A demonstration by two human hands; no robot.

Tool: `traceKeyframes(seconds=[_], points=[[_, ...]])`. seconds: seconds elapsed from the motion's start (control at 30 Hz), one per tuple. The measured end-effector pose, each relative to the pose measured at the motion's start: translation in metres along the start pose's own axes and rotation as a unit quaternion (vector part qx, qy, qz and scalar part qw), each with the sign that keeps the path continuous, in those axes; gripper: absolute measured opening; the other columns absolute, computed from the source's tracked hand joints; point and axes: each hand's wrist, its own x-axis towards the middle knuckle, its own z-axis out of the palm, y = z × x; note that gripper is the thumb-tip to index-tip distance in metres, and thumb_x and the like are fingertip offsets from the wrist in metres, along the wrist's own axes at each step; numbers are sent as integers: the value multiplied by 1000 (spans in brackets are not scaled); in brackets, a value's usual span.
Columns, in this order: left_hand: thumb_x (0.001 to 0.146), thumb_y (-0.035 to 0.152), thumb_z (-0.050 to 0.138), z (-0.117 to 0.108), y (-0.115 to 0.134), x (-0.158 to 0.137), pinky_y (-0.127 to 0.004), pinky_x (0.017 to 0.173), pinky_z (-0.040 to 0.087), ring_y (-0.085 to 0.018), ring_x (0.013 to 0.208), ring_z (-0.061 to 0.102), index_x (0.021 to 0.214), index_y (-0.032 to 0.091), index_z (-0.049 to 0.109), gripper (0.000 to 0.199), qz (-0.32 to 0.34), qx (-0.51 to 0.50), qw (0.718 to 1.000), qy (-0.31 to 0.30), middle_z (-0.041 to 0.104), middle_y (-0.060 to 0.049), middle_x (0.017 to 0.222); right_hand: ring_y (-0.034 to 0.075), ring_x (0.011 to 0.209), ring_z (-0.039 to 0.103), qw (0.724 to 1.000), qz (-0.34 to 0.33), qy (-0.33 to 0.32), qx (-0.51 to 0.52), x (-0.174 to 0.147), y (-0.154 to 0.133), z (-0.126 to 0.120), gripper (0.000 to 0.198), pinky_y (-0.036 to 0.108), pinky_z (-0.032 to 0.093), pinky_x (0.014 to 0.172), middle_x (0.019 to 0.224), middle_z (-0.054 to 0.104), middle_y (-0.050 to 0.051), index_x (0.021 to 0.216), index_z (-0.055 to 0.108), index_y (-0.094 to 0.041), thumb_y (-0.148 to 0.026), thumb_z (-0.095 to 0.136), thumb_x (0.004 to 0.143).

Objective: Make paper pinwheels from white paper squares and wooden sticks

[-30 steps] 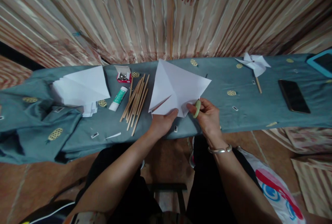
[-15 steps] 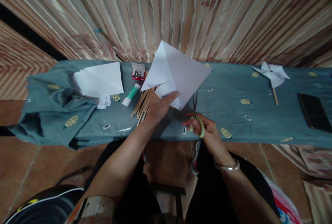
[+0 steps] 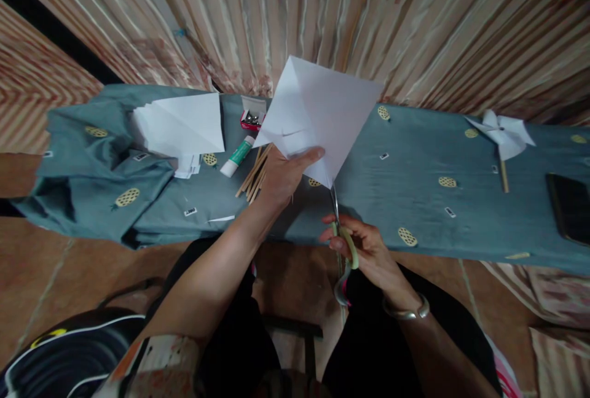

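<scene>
My left hand (image 3: 288, 174) grips a white sheet of paper (image 3: 336, 109) near its lower edge, thumb on top. The sheet is held above the table, with a crease and a slit on its left side. In my right hand (image 3: 362, 244) is a pair of scissors with pale green handles (image 3: 351, 249), fingers through the loops. The blade tips meet the paper's bottom corner. Partly hidden behind my left hand lies a bundle of wooden sticks (image 3: 253, 175). Beside them are a green and white glue stick (image 3: 238, 157) and a small red box of metal pins (image 3: 251, 118).
A stack of white paper (image 3: 184, 124) lies left on the teal tablecloth (image 3: 286, 220), with a thin paper scrap (image 3: 222, 219) near the front. On the right are a paper pinwheel (image 3: 502, 134) on a stick and a black phone (image 3: 569, 207). A striped curtain (image 3: 258, 17) hangs behind.
The scissors have come up to the paper's bottom corner, their blades now closer together. The camera view has shifted slightly, and the sheet remains in my left hand.
</scene>
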Motion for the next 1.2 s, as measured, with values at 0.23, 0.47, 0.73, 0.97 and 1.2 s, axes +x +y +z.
traceKeyframes(seconds=[0.23,0.47,0.73,0.97,1.2], points=[[61,29,83,7,-1,-6,-35,82,58,-22,86,71,74,16,66,25,-18,18,1000,-10,71,-1,72,14,64,60,1000,16,11,19,3,3,-4,37,27,48,60,77,72,1,102,70,-24,-49,77,76],[59,30,84,9,-3,-8,-34,81,59,-25,94,70,73,18,66,26,-14,34,999,-3,72,-1,73,13,60,56,1000,8,20,9,3,0,-5,38,26,44,55,74,70,0,101,72,-24,-52,76,75],[62,21,82,11,-1,-10,-37,87,59,-28,104,68,75,18,64,22,-21,20,1000,-7,71,-3,75,15,61,58,1000,2,19,4,3,-3,-5,39,27,47,57,75,70,1,100,72,-25,-55,74,76],[63,26,84,8,-5,-12,-38,85,59,-26,100,68,68,19,62,24,-26,31,999,-21,68,-1,70,15,63,60,1000,2,21,-4,4,-1,-6,42,29,48,61,78,73,2,100,71,-24,-58,74,75],[62,29,84,8,-8,-12,-35,82,58,-23,88,70,71,18,66,23,-37,17,999,-20,68,0,68,15,63,61,1000,-5,18,-15,4,-2,-7,44,28,48,60,80,74,2,102,71,-23,-58,72,77]])
